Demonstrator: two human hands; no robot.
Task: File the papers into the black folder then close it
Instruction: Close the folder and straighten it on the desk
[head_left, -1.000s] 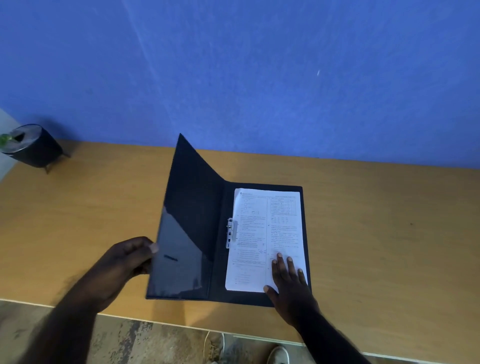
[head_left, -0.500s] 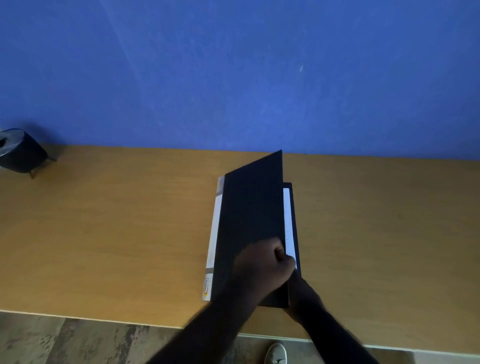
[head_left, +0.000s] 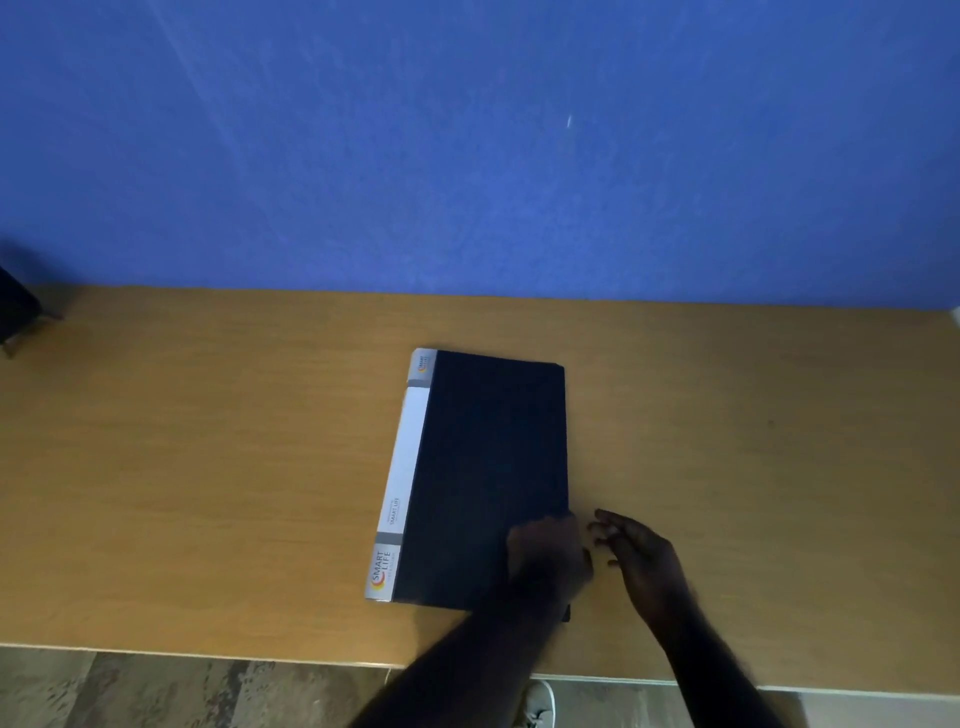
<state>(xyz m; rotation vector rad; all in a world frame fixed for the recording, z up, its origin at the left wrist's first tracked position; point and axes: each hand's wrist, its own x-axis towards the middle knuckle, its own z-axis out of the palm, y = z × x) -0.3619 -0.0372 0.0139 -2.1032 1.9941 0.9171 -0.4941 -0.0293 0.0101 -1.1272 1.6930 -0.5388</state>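
Note:
The black folder (head_left: 488, 467) lies shut and flat on the wooden table (head_left: 208, 467), its white spine strip on the left. The papers are hidden inside it. My left hand (head_left: 548, 556) rests on the cover's near right corner, with the fingers curled over the right edge. My right hand (head_left: 636, 561) lies on the table just right of the folder, apart from it, with the fingers spread and nothing in it.
A dark round object (head_left: 15, 312) stands at the far left, cut off by the frame. A blue wall (head_left: 467, 156) rises behind the table. The table's front edge (head_left: 208, 656) runs close to me, with floor and a shoe (head_left: 537, 701) below.
The left hand swung the cover over from the left and laid it flat, so the folder went from open to shut. The right hand slid off the papers onto the table beside it.

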